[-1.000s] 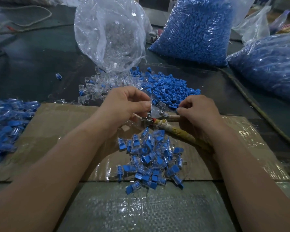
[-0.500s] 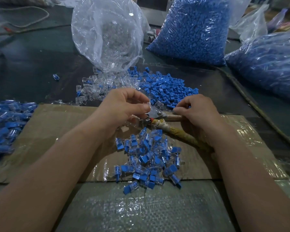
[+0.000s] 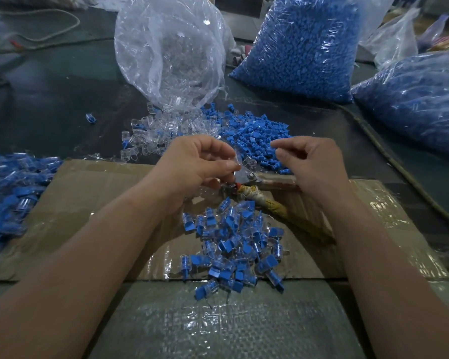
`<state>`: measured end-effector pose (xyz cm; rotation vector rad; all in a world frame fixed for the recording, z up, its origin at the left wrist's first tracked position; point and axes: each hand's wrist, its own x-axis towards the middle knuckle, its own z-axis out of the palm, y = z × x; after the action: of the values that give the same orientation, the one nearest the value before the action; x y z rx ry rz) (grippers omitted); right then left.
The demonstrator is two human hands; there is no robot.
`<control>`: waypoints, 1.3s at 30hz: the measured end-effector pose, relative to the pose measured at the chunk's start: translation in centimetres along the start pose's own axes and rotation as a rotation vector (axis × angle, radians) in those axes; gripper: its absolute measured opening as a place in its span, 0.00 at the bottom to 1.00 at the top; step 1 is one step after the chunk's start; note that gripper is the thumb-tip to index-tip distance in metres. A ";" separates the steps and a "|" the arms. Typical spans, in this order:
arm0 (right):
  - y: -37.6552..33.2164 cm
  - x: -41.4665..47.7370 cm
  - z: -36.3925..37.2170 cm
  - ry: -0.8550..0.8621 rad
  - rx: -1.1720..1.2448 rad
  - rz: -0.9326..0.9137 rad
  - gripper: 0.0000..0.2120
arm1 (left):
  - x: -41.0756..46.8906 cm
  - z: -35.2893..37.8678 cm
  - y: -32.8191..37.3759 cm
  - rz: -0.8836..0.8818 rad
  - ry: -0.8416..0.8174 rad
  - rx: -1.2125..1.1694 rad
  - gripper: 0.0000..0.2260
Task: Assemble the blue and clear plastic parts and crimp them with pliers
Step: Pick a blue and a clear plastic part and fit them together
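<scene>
My left hand (image 3: 200, 164) pinches a clear part (image 3: 238, 158) in its fingers, just above the pliers (image 3: 246, 177). My right hand (image 3: 314, 164) hovers, fingers curled; whether they hold anything I cannot tell. The blue parts (image 3: 257, 133) lie just beyond them. I judge I'm at the joining step. Next I need a blue part pushed in squarely, then the pliers.

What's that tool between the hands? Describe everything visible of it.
Pliers: grey metal head with a round pivot bolt, one handle wrapped in yellowish tape slanting toward the person, the other running right under the right hand. They lie on the cardboard; the left hand, pinching a clear part, is by the head, contact unclear.
</scene>
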<state>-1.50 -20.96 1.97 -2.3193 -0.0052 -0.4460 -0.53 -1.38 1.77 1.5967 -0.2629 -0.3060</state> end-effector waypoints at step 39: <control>-3.4 -2.3 0.6 -0.309 0.408 -0.044 0.13 | -0.1 0.5 0.1 0.036 -0.089 -0.218 0.12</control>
<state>-3.96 -17.84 3.16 -1.9636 -0.2732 -0.0897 -0.81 -1.85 1.90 1.3642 -0.3156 -0.3664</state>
